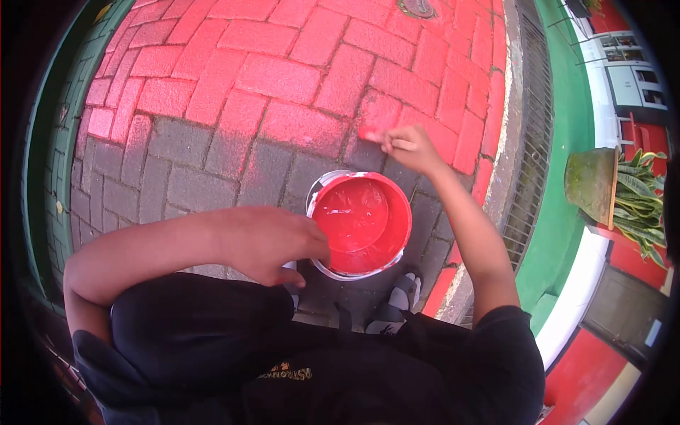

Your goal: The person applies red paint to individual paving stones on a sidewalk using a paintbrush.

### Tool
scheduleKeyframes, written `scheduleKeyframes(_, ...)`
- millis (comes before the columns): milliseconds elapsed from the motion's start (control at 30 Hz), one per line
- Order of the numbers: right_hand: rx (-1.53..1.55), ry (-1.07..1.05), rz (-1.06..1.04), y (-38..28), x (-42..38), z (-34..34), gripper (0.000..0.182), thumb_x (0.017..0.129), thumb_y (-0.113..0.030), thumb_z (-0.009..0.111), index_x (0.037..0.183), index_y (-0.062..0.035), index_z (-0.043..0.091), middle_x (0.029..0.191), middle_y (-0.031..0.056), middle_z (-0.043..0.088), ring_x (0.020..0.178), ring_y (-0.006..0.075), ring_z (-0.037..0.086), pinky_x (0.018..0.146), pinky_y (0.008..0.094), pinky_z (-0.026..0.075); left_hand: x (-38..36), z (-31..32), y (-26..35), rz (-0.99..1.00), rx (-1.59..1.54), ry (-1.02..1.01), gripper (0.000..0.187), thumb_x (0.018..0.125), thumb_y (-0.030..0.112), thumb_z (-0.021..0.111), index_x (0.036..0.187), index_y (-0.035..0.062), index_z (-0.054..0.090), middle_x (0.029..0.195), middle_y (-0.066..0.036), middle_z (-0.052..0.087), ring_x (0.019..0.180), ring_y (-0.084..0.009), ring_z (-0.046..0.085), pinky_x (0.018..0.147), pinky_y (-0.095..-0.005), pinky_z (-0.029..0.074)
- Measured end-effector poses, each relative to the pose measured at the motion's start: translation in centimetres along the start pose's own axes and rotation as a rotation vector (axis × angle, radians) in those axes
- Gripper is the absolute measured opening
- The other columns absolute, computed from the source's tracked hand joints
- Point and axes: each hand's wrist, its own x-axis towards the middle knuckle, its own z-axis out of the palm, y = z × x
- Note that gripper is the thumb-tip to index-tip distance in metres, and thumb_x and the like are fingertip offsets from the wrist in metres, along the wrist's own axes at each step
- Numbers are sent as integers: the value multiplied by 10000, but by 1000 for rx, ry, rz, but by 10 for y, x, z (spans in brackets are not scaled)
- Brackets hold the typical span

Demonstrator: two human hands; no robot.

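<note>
My right hand (412, 147) is closed on a small brush (370, 134) with red paint on its tip, held at the edge between painted and grey paving. Below it stands a bucket (405, 219) with red paint inside and white smears outside. My left hand (283, 244) is at the bucket's left rim, its fingers bent over the edge and partly hidden. The red bricks (280, 76) cover the upper part of the paving, and grey bricks (193, 185) lie to the left of the bucket.
A kerb (511, 106) and a metal drain grate (531, 142) run along the right side. Beyond them are a green strip (567, 92) and a potted plant (591, 185). My sandalled feet (404, 292) are just below the bucket. A round cover (418, 7) lies at the top.
</note>
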Motion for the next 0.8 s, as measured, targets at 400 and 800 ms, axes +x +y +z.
scheduleKeyframes(400,-393,959,438,60,-62,-103,210,853,-124,698,700,-24,594,628,123,617,603,210,653,577,386,515,43,-49,15,-2,78,-194,276,872,195,749,1078,30,668,969,-162,681,946,-395,654,818,-495,508)
scheduleKeyframes(800,108,836,209,39,26,-19,270,908,-166,624,673,-33,612,637,196,596,621,285,673,580,453,503,34,5,65,-413,11,408,183,919,178,729,909,-1,688,718,-165,651,639,-302,640,609,-412,494)
